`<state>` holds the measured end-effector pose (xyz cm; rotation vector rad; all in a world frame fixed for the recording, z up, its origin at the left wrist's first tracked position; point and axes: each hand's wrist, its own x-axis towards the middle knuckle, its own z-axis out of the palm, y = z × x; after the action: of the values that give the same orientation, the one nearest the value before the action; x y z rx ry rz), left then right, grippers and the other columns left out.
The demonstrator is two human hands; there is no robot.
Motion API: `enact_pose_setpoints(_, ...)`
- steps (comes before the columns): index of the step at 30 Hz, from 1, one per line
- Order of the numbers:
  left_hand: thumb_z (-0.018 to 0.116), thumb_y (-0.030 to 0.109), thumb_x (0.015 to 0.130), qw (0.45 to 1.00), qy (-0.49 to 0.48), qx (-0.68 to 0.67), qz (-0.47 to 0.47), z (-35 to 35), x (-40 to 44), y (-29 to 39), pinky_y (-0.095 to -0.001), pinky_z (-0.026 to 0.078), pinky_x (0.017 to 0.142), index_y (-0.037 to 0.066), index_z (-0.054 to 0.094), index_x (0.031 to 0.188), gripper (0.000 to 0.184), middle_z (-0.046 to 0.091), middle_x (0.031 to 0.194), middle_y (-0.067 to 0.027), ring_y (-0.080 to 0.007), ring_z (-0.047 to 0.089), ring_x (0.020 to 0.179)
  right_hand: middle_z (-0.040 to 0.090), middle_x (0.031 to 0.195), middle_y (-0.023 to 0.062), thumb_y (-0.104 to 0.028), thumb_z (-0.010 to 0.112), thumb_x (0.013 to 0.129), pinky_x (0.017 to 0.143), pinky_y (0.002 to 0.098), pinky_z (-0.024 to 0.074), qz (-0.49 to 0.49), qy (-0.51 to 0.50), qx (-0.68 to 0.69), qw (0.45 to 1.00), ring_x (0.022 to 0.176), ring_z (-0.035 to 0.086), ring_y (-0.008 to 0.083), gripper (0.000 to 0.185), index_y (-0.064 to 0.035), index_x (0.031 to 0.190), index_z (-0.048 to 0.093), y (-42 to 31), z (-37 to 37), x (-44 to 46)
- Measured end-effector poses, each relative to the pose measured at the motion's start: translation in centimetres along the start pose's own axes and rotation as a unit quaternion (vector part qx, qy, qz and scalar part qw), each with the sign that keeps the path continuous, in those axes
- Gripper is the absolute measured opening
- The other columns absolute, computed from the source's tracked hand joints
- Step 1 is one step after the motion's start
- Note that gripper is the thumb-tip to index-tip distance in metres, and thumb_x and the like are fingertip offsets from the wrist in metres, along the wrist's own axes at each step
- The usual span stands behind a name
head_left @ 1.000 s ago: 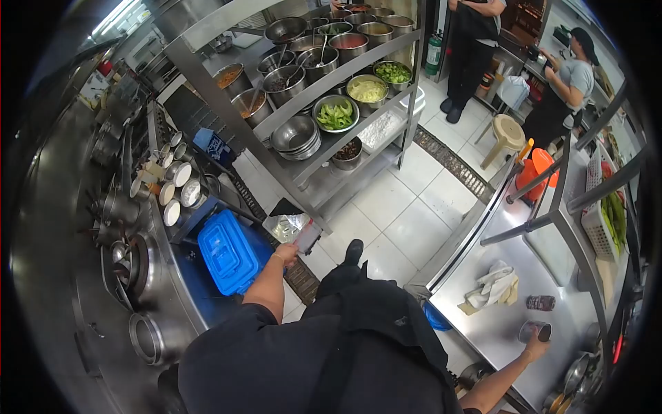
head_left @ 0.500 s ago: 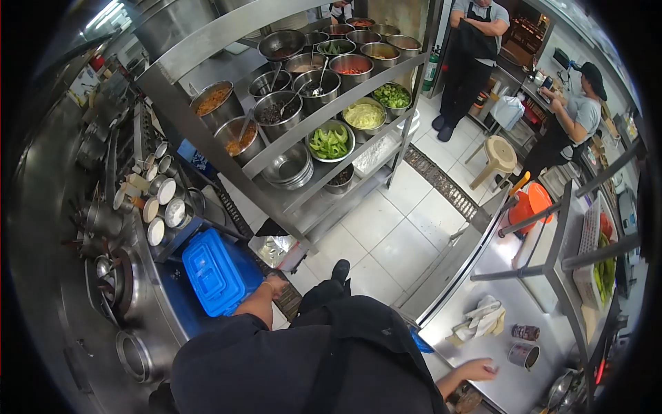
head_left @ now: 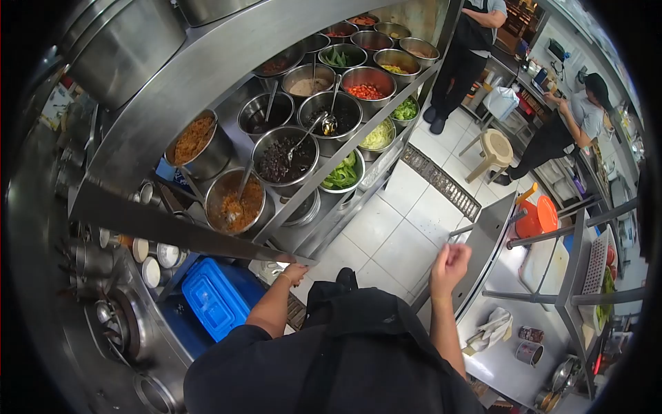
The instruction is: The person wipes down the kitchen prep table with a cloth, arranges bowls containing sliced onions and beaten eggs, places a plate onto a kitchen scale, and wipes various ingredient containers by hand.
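My left hand [head_left: 295, 274] is low at the near lower corner of the steel shelf rack [head_left: 200, 222]. Its fingers are small in view and partly turned away, and I cannot tell whether they touch the rack. My right hand [head_left: 449, 269] is raised over the floor beside the steel counter, its fingers curled in with nothing visible in them. Ahead of my hands, the rack holds a pot of orange shredded food [head_left: 234, 200] with a utensil in it, a pot of dark chopped food [head_left: 284, 157] with a spoon, and a pot of red pieces [head_left: 367, 88].
A blue lidded bin [head_left: 215, 293] stands left of my left arm. On the right counter are a cloth [head_left: 491, 328], two tins and an orange bucket [head_left: 538, 215]. A plastic stool [head_left: 494, 150] and two people [head_left: 458, 83] are further off. A drain grate [head_left: 441, 181] crosses the floor.
My view has come closer to the rack. My right hand has risen from beside the counter to the front of my body. My left hand has moved forward, up to the rack's corner.
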<state>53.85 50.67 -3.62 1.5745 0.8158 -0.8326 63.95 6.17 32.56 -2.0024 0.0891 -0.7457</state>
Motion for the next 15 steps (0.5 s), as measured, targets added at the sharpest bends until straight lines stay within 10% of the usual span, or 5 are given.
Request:
enact_pose_setpoints(5, 0.071, 0.037, 0.094, 0.999, 0.003, -0.003, -0.051, -1.3, -0.2, -3.8, -0.0362, 0.053, 0.057, 0.009, 0.066, 0.105, 0.030, 0.062, 0.082, -0.0043, -0.0179, 0.062, 0.072, 0.051, 0.076, -0.0006, -0.012, 0.066, 0.101, 0.063, 0.0245, 0.0411, 0.020, -0.227, 0.125, 0.966, 0.072, 0.046, 0.0067, 0.014, -0.0011, 0.099, 0.058, -9.7, 7.3, 8.0)
enact_pose_setpoints(7, 0.069, 0.035, 0.095, 0.996, 0.039, -0.010, -0.074, -0.8, -2.8, -3.9, -0.0392, 0.054, 0.056, 0.008, 0.063, 0.099, 0.029, 0.061, 0.081, -0.0047, -0.0187, 0.063, 0.071, 0.064, 0.081, 0.0133, -0.027, 0.062, 0.103, 0.070, 0.0333, 0.0498, -0.043, -0.305, 0.098, 0.946, 0.072, 0.061, 0.0191, 0.028, 0.0010, 0.103, 0.062, -13.9, 10.2, 11.8)
enact_pose_setpoints(10, 0.068, 0.034, 0.096, 0.992, 0.023, -0.053, -0.116, -0.9, -4.1, -6.3, -0.0404, 0.054, 0.055, 0.007, 0.062, 0.097, 0.027, 0.061, 0.081, -0.0050, -0.0191, 0.062, 0.069, 0.071, 0.085, 0.0229, -0.044, 0.055, 0.103, 0.076, 0.0452, 0.0532, -0.016, -0.369, 0.006, 0.929, 0.083, 0.070, 0.0397, 0.048, 0.0026, 0.100, 0.068, -19.9, 14.5, 16.8)
enact_pose_setpoints(15, 0.065, 0.030, 0.098, 0.986, 0.039, -0.082, -0.143, 0.8, -4.2, -7.5, -0.0369, 0.052, 0.052, 0.007, 0.061, 0.097, 0.024, 0.060, 0.082, -0.0066, -0.0187, 0.060, 0.064, 0.070, 0.079, 0.0242, -0.047, 0.065, 0.094, 0.075, 0.0456, 0.0545, -0.102, -0.404, -0.212, 0.884, 0.081, 0.071, 0.0404, 0.051, 0.0028, 0.083, 0.069, -20.4, 20.2, 21.2)
